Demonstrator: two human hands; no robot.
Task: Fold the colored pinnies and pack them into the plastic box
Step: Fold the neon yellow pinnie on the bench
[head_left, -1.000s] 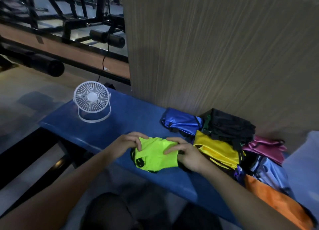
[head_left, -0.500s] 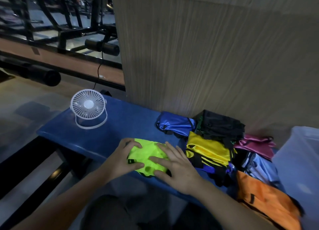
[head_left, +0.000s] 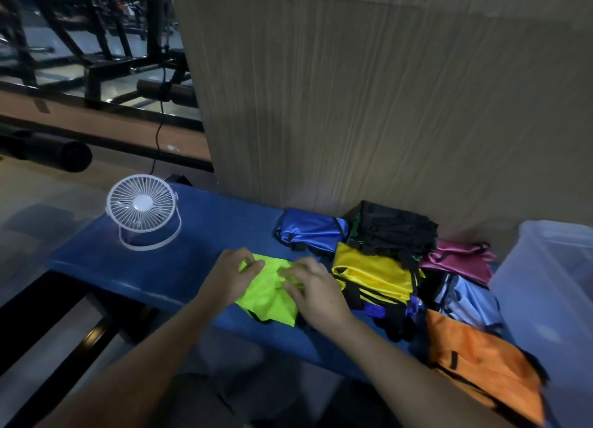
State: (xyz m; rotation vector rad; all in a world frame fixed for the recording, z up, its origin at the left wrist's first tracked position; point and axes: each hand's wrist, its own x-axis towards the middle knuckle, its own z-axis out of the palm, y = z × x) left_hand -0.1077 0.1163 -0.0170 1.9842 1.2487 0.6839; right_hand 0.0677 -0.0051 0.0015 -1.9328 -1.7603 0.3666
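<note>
Both hands have come back down onto the neon green pinny (head_left: 268,296) after pressing it flat half a second ago. The left hand (head_left: 231,278) now pinches its upper left corner with curled fingers, and the right hand (head_left: 316,294) lies over the right side, fingers bent into the cloth — whether they truly pinch it or only press, I cannot tell. The pinny looks looser than it did a second ago, one point hanging toward the near edge, so I would judge this fold is being redone or tightened, not finished.

It lies on the blue table (head_left: 205,235), near the front edge, just left of the heap of other pinnies: blue (head_left: 311,232), black (head_left: 394,228), yellow (head_left: 372,273), magenta (head_left: 459,260), pale blue (head_left: 468,302) and orange (head_left: 481,363). The plastic box (head_left: 552,283) stands at the far right, beyond the heap, its inside too dim to read.

A small white fan (head_left: 142,211) sits at the table's left end, its cord running back toward dark gym frames — a wood-grain wall (head_left: 369,106) rises behind the table.
</note>
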